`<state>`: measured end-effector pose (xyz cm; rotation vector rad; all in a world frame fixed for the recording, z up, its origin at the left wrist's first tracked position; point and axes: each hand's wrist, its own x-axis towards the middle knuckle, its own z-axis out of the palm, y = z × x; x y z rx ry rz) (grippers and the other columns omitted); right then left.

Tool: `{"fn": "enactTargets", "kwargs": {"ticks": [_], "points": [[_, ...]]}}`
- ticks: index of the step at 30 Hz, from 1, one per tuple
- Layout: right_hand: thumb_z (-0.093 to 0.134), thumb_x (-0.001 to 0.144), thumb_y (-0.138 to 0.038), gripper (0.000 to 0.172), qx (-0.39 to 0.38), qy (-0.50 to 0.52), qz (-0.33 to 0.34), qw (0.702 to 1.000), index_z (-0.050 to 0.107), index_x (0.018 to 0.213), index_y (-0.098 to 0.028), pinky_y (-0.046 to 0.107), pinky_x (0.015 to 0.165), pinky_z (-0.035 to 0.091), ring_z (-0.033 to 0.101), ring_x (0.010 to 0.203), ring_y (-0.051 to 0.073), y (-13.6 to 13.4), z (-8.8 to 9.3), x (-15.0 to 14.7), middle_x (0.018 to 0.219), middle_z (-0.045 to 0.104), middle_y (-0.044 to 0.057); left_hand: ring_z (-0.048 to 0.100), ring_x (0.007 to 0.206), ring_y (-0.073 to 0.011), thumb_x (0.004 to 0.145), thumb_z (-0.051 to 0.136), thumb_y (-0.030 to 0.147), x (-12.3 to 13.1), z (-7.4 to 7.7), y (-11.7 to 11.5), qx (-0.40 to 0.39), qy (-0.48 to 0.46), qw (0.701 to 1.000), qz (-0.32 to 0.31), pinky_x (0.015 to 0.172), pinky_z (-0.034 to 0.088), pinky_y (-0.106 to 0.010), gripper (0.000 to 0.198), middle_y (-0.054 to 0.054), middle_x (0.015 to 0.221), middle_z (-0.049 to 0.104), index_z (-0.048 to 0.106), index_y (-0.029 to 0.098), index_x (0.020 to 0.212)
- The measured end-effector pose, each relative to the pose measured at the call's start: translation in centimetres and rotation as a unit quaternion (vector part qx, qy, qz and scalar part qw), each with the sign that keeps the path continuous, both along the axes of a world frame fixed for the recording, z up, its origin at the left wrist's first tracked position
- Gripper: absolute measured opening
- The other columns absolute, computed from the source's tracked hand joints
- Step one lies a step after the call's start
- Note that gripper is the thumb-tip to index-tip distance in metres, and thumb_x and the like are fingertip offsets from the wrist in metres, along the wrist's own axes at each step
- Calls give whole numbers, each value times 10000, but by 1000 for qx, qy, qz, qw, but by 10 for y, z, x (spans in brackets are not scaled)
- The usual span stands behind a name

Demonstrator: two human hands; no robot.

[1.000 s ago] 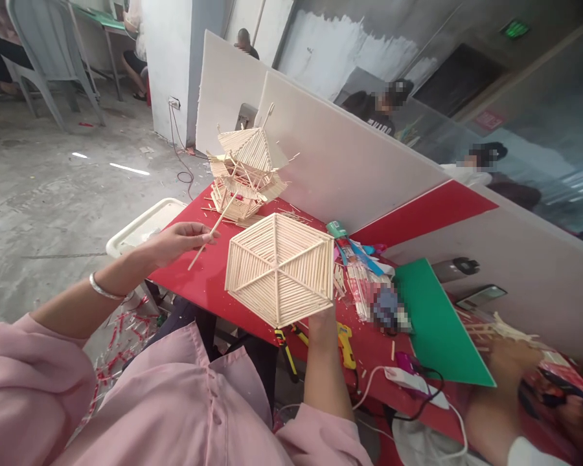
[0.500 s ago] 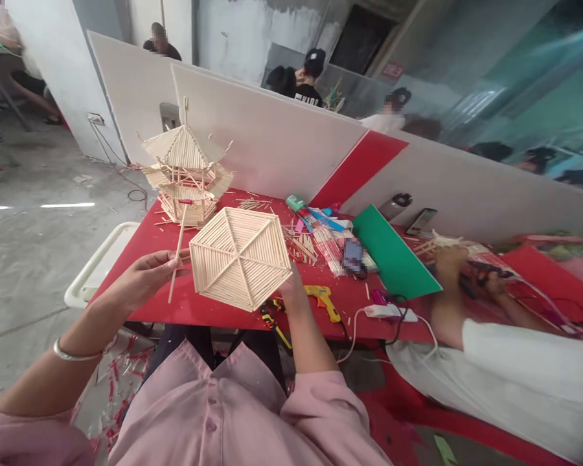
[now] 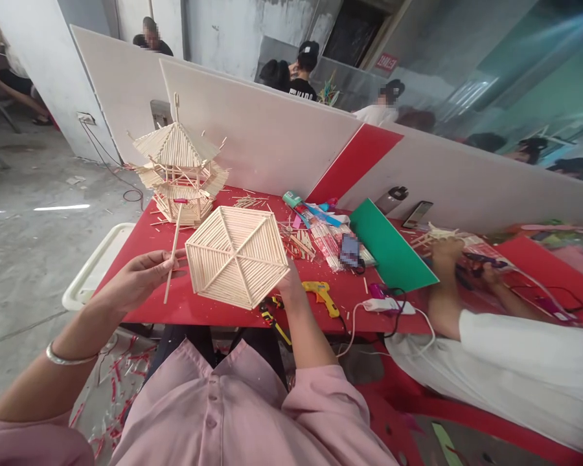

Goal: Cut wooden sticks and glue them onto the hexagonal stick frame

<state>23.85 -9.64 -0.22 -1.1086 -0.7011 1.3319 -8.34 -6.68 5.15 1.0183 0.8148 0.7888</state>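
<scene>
My right hand [image 3: 286, 285] grips the lower right edge of a hexagonal stick roof panel [image 3: 236, 255], held tilted above the red table [image 3: 140, 236]. My left hand [image 3: 140, 278] pinches a thin wooden stick [image 3: 173, 249] that stands nearly upright just left of the panel. Behind them on the table stands a pagoda model made of sticks [image 3: 179, 171].
Loose sticks, packets and a green board [image 3: 388, 249] lie at mid-table. A yellow glue gun [image 3: 323, 296] and pliers [image 3: 272, 317] rest near the front edge. A co-worker's hands [image 3: 447, 249] work at the right. White partition boards [image 3: 272, 139] back the table.
The view swung right and steadied. My left hand brought the stick from a slant to nearly upright, close beside the panel. The panel stays in my right hand.
</scene>
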Motion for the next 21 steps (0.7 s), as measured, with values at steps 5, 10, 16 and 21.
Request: {"fn": "enactTargets", "kwargs": {"ticks": [5,10,16,21], "points": [[531,796,-458,270,-1,2,7,1000,692,835,-244,465,805,600,711,898,266,-1,0,0,806,747,58,686,1036,-244,677,850,415,0,1,0,22,-10,999,-20,970,534,-370,243,-75,1293,679,771,212,785],[514,810,-469,274,6,-27,-17,999,690,806,-258,457,801,603,705,920,267,-2,-2,0,797,745,57,681,1070,-277,688,846,396,3,1,1,38,-22,999,-21,971,546,-401,241,-100,1268,689,777,203,814],[503,840,-499,299,25,-92,-61,994,693,864,-269,437,780,613,699,936,269,-2,-8,-2,827,750,50,664,1108,-289,739,814,367,9,0,2,52,-50,997,-10,998,535,-427,196,-102,1224,709,767,188,803],[524,851,-529,330,50,-172,-79,981,711,899,-260,455,796,609,691,948,301,-4,-10,-2,841,753,68,668,1098,-286,757,800,354,9,-1,4,52,-54,997,-17,986,542,-424,183,-107,1229,706,764,182,805]]}}
